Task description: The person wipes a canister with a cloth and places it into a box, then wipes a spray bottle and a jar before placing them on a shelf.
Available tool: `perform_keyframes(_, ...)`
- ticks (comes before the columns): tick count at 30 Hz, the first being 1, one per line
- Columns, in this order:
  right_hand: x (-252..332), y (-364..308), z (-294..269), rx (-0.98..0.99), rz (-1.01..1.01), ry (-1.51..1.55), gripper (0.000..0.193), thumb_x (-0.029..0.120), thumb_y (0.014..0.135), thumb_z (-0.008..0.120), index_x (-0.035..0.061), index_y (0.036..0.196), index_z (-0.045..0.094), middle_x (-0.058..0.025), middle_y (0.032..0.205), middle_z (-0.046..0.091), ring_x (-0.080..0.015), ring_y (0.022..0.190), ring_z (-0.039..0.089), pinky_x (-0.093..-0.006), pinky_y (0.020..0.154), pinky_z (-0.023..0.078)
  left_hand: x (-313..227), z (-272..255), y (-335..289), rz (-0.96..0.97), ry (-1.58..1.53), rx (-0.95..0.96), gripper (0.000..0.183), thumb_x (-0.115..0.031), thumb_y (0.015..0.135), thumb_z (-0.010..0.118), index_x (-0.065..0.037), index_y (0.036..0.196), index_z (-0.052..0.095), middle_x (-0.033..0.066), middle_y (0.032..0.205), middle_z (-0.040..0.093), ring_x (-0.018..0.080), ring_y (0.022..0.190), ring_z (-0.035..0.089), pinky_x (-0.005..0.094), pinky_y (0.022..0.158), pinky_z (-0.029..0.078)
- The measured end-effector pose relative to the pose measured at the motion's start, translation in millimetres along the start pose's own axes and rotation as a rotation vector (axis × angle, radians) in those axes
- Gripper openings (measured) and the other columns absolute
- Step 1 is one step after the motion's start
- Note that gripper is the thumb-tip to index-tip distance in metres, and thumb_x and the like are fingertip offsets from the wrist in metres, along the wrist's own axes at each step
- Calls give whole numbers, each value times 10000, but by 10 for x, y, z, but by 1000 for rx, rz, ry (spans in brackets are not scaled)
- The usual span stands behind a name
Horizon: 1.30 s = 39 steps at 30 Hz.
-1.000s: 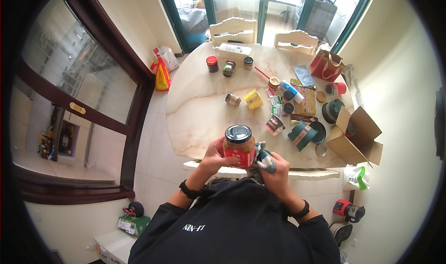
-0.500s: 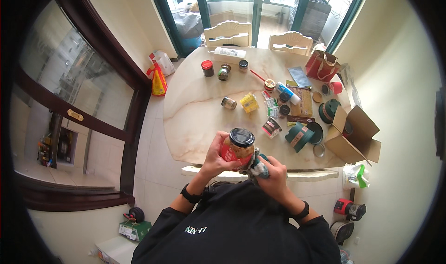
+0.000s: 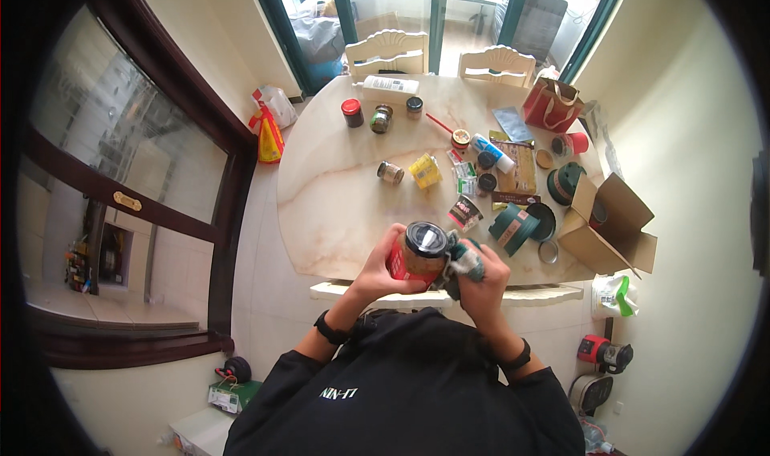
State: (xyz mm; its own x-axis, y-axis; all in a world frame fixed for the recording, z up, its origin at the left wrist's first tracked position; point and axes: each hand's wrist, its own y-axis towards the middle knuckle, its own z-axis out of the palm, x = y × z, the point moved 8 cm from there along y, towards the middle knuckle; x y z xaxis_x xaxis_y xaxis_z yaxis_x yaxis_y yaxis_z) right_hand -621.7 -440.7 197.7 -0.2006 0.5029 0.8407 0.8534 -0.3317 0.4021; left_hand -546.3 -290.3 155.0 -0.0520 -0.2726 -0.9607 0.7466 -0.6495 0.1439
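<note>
A large glass jar [image 3: 416,262] with a black lid and a red label is in front of me, above the near edge of the table. My left hand [image 3: 380,270] wraps round its left side, with the thumb across the lower label. On the other side, my right hand [image 3: 484,281] is closed on a bunched green-and-white cloth [image 3: 465,262], which touches the jar's right side. Beyond the jar stand a black-and-white cup [image 3: 464,213], a yellow packet [image 3: 424,170] and a small jar [image 3: 391,173] lying tilted.
The marble-patterned table [image 3: 329,215] carries several jars at the back, with a white bottle [image 3: 391,85]. Green tubs [image 3: 513,227], an open cardboard box [image 3: 618,223] and a red paper bag [image 3: 553,105] crowd its right side. Chairs [image 3: 388,52] stand behind it.
The jar has shifted slightly right, with its lid turned more toward the upper right. My right hand and the cloth have moved up and right along the jar's side.
</note>
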Motion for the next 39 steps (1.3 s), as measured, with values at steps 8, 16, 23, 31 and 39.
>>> perform_keyframes(8,197,-248,243,254,-164,-201,460,86,605,709,39,1062,666,-156,859,605,-337,678,621,-382,597,496,322,-226,-170,-258,-537,-103,585,-112,674,637,37,1212,461,140,1103,601,208,994,615,329,887,501)
perform_keyframes(16,262,-136,281,60,-202,-303,471,120,610,722,25,1067,662,-139,843,580,-308,635,600,-369,563,486,303,-171,-266,-289,-381,-172,693,-200,604,621,52,1232,470,145,1121,604,216,976,623,327,882,501)
perform_keyframes(23,347,-193,308,143,-253,-225,461,103,616,704,49,1071,662,-143,804,583,-314,617,597,-376,559,486,290,-271,-379,-280,-428,-133,615,-183,680,683,9,1222,464,112,1094,610,180,973,619,308,863,506)
perform_keyframes(31,510,-372,398,190,-239,-212,477,83,590,697,32,1063,662,-152,860,595,-326,624,599,-375,569,489,174,-337,-404,-230,-449,-168,598,-116,675,662,5,1227,465,110,1114,612,180,993,615,305,895,489)
perform_keyframes(39,241,-214,446,146,-112,-113,431,86,617,673,0,1039,659,-172,820,598,-343,646,608,-393,574,486,-100,-212,-453,-63,-72,-201,624,-115,633,793,-7,1160,475,72,1073,585,129,1007,565,286,906,458)
